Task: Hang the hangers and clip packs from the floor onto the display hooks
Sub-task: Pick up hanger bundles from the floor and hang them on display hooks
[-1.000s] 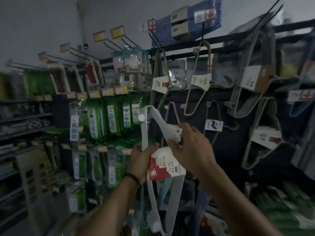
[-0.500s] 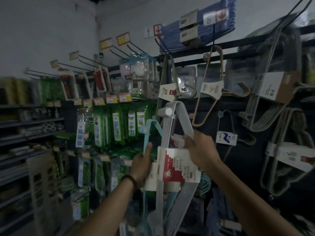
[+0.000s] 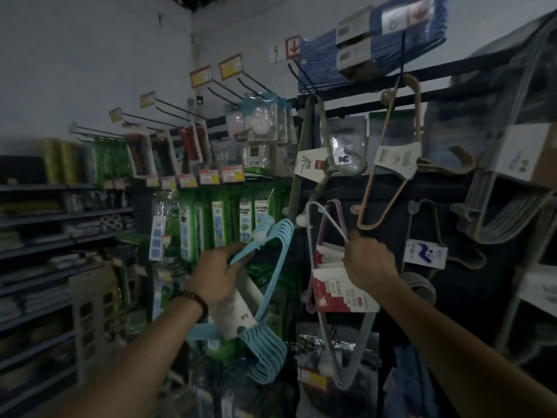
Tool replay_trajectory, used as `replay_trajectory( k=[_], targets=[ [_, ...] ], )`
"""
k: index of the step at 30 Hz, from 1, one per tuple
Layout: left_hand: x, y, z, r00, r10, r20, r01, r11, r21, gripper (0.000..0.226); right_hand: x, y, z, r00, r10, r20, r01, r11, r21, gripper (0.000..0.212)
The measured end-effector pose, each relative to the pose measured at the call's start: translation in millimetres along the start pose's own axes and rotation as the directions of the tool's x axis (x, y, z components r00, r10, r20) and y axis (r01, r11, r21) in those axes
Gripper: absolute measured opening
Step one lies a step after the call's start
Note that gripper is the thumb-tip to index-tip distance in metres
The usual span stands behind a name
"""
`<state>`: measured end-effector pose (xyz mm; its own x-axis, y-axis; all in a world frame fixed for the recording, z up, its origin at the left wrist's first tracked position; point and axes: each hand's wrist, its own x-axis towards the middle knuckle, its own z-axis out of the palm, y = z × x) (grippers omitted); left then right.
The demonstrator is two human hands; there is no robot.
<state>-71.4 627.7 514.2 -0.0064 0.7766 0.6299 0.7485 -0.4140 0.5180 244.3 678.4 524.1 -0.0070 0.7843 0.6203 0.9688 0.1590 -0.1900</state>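
Dim shop aisle, with a pale wall [image 3: 90, 70] at the back left and a dark rack [image 3: 482, 312] filling the right side. Shelves [image 3: 45, 215] of blurred goods run down the left edge. Across the rack's top rail lies a wrapped pack of navy hangers [image 3: 325, 55]. Pale wire hangers [image 3: 497, 227] hang at the far right, and tan hangers [image 3: 394, 158] hang from the rail near the middle. Green packs [image 3: 220, 218] fill the pegs left of centre, under a row of red price tags [image 3: 232, 173]. Long hooks [image 3: 174, 105] with yellow tags jut out above them.

Both forearms reach up from the bottom edge. The left hand [image 3: 221, 274] has its fingers curled round the upper arm of the light-blue hangers [image 3: 272, 297]. That bundle is held tilted in the air in front of the green packs and wrapped in a white sleeve [image 3: 238, 312]. The right hand [image 3: 369, 267] is against the rack, fingers bunched and pinching the thin upper wire of the grey hangers [image 3: 346, 372]. These hang down the rack face, just right of the light-blue ones, with a red-and-white card [image 3: 340, 292] below the hand. Whether their top sits on a hook cannot be told. A purple hanger [image 3: 333, 205] shows behind them. A dark bead bracelet [image 3: 199, 300] circles the left wrist.
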Motion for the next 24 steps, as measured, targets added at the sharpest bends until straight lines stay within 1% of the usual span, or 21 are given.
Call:
replay_trajectory(
  k=[3, 6, 10, 13, 15, 17, 18, 20, 22, 24],
  targets=[
    [8.3, 0.1, 0.9, 0.999, 0.033, 0.016, -0.033, 0.999, -0.006, 0.025, 17.1, -6.3, 9.8, 0.999, 0.031, 0.017, -0.031, 1.000, 0.004, 0.024],
    [18.7, 6.7, 6.6, 0.999, -0.007, 0.047, 0.008, 1.000, -0.014, 0.034, 34.9, -12.4, 17.3, 0.996, 0.082, 0.040, -0.084, 0.996, 0.039, 0.022],
    [33.5, 10.2, 20.5, 0.998, -0.016, 0.053, 0.010, 0.993, 0.114, 0.025, 56.5, -12.8, 32.9, 0.985, 0.146, 0.097, -0.154, 0.985, 0.078, 0.026],
    [41.5, 8.7, 36.4, 0.999, -0.033, 0.025, 0.031, 0.996, 0.086, 0.021, 74.5, -5.6, 45.1, 0.965, 0.212, 0.153, -0.227, 0.970, 0.087, 0.037],
    [45.3, 8.3, 47.1, 0.999, -0.035, 0.033, 0.033, 0.998, 0.063, 0.019, 85.9, 2.6, 59.1, 0.972, 0.190, 0.136, -0.196, 0.980, 0.027, 0.044],
    [48.9, 7.5, 56.6, 0.998, -0.032, 0.061, 0.029, 0.998, 0.060, 0.019, 96.3, 11.6, 75.2, 0.987, 0.104, 0.119, -0.103, 0.995, -0.014, 0.045],
    [50.1, 7.1, 60.6, 0.997, -0.035, 0.069, 0.031, 0.998, 0.052, 0.021, 101.1, 17.0, 83.5, 0.986, 0.071, 0.148, -0.061, 0.996, -0.068, 0.045],
    [53.0, 7.4, 67.5, 0.996, -0.047, 0.075, 0.044, 0.998, 0.042, 0.029, 106.1, 25.3, 87.8, 0.972, 0.075, 0.224, -0.050, 0.992, -0.118, 0.045],
    [55.2, 8.1, 74.9, 0.995, -0.057, 0.083, 0.053, 0.998, 0.045, 0.032, 100.2, 23.3, 74.5, 0.967, 0.081, 0.243, -0.070, 0.996, -0.054, 0.047],
    [57.0, 10.3, 83.9, 0.994, -0.073, 0.078, 0.072, 0.997, 0.022, 0.029, 94.5, 18.4, 60.7, 0.964, 0.130, 0.234, -0.142, 0.989, 0.036, 0.044]
  ],
)
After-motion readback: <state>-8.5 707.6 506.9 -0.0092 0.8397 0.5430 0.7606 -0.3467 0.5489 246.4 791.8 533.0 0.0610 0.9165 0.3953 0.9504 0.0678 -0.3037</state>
